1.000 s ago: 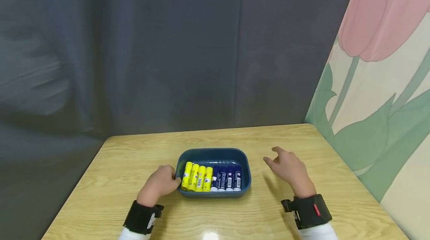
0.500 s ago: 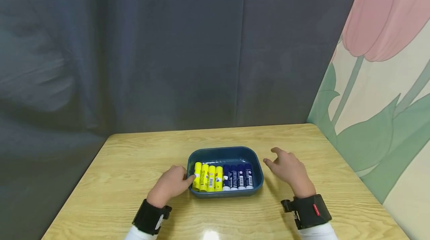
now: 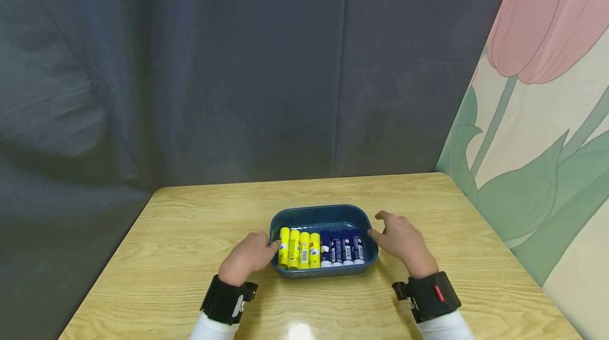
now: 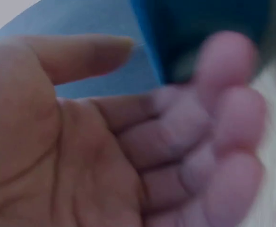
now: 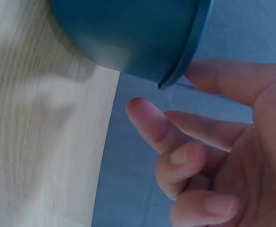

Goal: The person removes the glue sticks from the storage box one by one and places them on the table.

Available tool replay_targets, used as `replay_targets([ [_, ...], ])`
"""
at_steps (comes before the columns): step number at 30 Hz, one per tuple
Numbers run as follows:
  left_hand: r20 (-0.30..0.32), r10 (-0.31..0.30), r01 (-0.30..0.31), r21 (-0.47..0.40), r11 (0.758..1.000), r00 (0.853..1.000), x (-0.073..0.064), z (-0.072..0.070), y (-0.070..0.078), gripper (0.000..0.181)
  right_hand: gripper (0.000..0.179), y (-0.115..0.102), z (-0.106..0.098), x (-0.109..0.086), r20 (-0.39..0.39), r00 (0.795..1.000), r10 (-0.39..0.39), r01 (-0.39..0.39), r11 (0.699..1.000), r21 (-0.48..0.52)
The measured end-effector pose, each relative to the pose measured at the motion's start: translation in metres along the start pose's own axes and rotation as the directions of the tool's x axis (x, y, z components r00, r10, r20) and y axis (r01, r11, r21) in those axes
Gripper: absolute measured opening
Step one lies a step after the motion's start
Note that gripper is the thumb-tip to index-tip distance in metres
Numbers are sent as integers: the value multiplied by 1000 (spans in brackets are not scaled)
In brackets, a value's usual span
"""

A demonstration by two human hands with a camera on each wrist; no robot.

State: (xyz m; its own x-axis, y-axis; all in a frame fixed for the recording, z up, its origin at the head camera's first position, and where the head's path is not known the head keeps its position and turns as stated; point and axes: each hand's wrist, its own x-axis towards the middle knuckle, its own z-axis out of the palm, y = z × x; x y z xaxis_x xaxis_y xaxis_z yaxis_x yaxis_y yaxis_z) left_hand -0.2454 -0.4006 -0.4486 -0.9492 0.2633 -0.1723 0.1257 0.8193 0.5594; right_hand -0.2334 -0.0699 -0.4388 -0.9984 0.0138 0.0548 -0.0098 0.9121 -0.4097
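Note:
A dark blue rectangular plastic tray (image 3: 328, 273) rests on the wooden table, holding a row of yellow glue sticks (image 3: 304, 250) on the left and navy-and-white glue sticks (image 3: 347, 247) on the right. At the tray's left end is my left hand (image 3: 248, 258), its thumb near the rim. The left wrist view shows those fingers (image 4: 232, 123) bent and blurred beside the tray wall, with a gap to the thumb. My right hand (image 3: 404, 242) is at the right end. Its thumb touches the rim, while the loosely bent fingers (image 5: 147, 120) stay apart from the wall.
The pale wooden table (image 3: 200, 223) extends around the tray. A dark curtain (image 3: 247, 75) hangs behind its far edge. On the right is a wall with painted tulips (image 3: 528, 23). Each wrist wears a black strap (image 3: 430, 295).
The tray and its glue sticks have shifted right, with my left hand moving along. My right hand has moved slightly left, bringing its thumb to the tray's rim.

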Motion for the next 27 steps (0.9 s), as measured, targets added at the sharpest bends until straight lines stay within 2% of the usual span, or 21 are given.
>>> replay_targets([
  [4, 3, -73, 73, -28, 997, 997, 1, -3, 10, 36, 50, 0, 5, 1, 7, 1000, -8, 8, 1000, -8],
  [6, -3, -109, 109, -47, 993, 994, 2, -3, 11, 30, 50, 0, 8, 1, 14, 1000, -8, 9, 1000, -9],
  [8, -22, -130, 129, -29, 991, 991, 6, -1, 11, 29, 49, 0, 11, 1, 22, 1000, -6, 6, 1000, -8],
  [11, -102, -132, 135, 26, 990, 986, 15, 7, 7, 33, 48, -2, 14, 0, 41, 999, 9, -9, 1000, 0],
  [14, -205, -111, 133, 98, 986, 972, 25, 16, 3, 40, 47, -5, 16, 0, 53, 998, 20, -21, 1000, 12],
  [17, -248, -93, 131, 141, 981, 964, 32, 23, 2, 36, 46, -8, 17, -1, 57, 998, 26, -27, 999, 21],
  [21, -250, -85, 126, 155, 980, 965, 34, 25, 3, 31, 46, -11, 15, -1, 62, 998, 28, -29, 999, 24],
  [27, -166, -76, 83, 35, 996, 983, 30, 26, 0, 36, 45, -10, 13, -5, 73, 996, 53, -53, 999, -12],
])
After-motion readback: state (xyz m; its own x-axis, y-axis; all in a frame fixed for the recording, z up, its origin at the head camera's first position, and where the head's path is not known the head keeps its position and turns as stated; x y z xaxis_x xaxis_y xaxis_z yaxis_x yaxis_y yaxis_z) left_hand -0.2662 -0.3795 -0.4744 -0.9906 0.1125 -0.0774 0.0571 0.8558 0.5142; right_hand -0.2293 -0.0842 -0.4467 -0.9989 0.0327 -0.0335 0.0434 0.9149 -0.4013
